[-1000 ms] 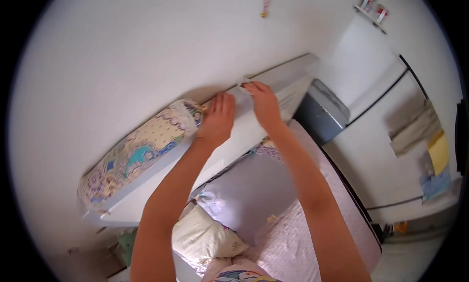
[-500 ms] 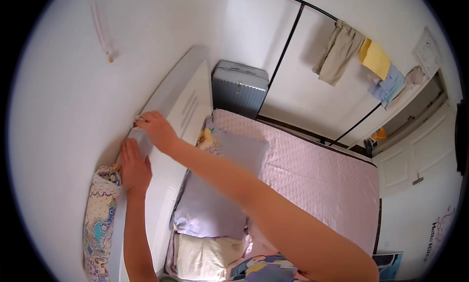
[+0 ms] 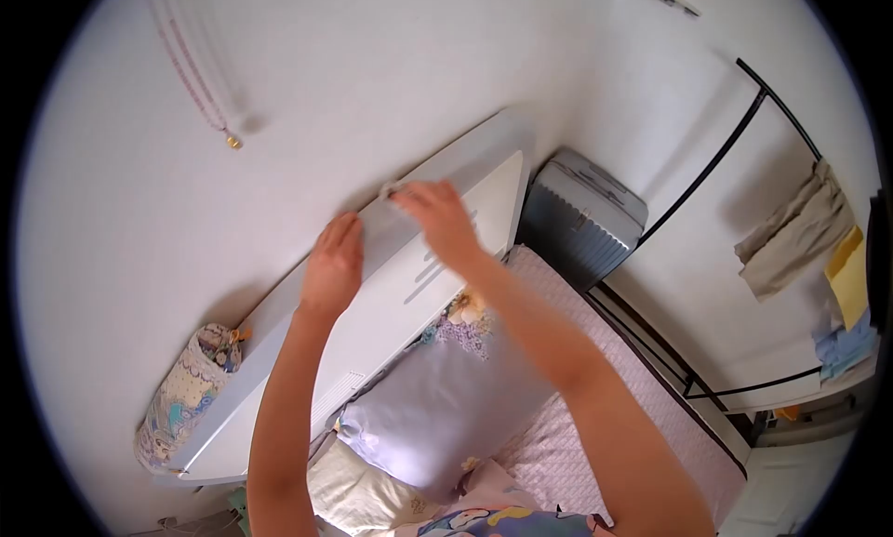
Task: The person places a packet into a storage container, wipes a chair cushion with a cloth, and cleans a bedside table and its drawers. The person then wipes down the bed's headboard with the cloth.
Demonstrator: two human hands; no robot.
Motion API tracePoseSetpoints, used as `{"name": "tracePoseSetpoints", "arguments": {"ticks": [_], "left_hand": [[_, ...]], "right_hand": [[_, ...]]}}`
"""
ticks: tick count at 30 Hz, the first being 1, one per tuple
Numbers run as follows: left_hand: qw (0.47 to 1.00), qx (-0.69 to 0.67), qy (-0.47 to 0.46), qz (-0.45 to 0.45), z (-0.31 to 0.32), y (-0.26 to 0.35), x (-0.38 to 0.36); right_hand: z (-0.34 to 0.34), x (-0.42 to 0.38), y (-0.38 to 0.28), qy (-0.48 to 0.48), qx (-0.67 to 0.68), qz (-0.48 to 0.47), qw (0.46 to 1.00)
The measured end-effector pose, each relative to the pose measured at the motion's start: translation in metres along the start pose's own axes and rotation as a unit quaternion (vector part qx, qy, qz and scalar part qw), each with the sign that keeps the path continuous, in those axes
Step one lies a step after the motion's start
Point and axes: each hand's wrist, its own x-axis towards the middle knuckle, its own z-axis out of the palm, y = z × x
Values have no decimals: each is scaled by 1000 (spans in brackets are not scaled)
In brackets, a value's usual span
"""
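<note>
My left hand [image 3: 333,265] rests at the top edge of the grey-and-white headboard [image 3: 367,325], its fingers bent together over the edge and their tips hidden. Farther along the same edge is my right hand [image 3: 439,223], slightly blurred, its fingers closed around a small pale thing [image 3: 389,190]. That thing looks soft, like a bit of cloth or cord, but is too small to name. A patterned fabric roll-shaped bag [image 3: 189,402] with an orange bit at its end sits on the headboard at the lower left.
Below the headboard are a lilac pillow [image 3: 437,402], a cream pillow [image 3: 358,490] and a pink quilted mattress [image 3: 605,370]. A grey suitcase [image 3: 586,216] stands beyond the bed, near a black rack [image 3: 712,160] holding beige trousers [image 3: 791,235]. A beaded necklace [image 3: 200,86] hangs on the wall.
The view has swung left, so the rack and suitcase sit farther right. My left hand's fingers, earlier flatter along the headboard, are now more bent. My right hand still pinches the pale thing.
</note>
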Motion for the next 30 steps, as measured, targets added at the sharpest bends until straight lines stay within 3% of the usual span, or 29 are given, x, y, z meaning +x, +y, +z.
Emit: {"name": "tracePoseSetpoints", "arguments": {"ticks": [5, 6, 12, 15, 17, 20, 23, 26, 29, 30], "left_hand": [[995, -28, -88, 43, 36, 14, 54], [993, -23, -111, 26, 38, 13, 54], [984, -23, -175, -3, 24, 21, 57], [982, -28, -188, -1, 24, 21, 59], [982, -20, -190, 3, 23, 21, 60], [981, -15, -192, 8, 22, 22, 60], [980, -13, -200, 2, 18, 23, 60], [978, -14, -208, -1, 21, 25, 60], [978, -7, -207, 2, 20, 23, 60], [979, -7, -206, 3, 20, 23, 60]], "right_hand": [[-28, 25, 109, -2, -40, 129, 991], [-27, 25, 112, 32, -63, 122, 990], [-31, 8, 95, 6, 14, 78, 997], [-36, 13, 147, 17, -38, 93, 995], [-44, 17, 193, 32, -44, 147, 988], [-59, 28, 231, 73, 81, 319, 941], [-45, 18, 209, 65, -18, 152, 986], [-39, 21, 199, 90, 17, 153, 984], [-45, 36, 248, 83, 24, 262, 961], [-54, 39, 264, 24, 29, 331, 943]]}}
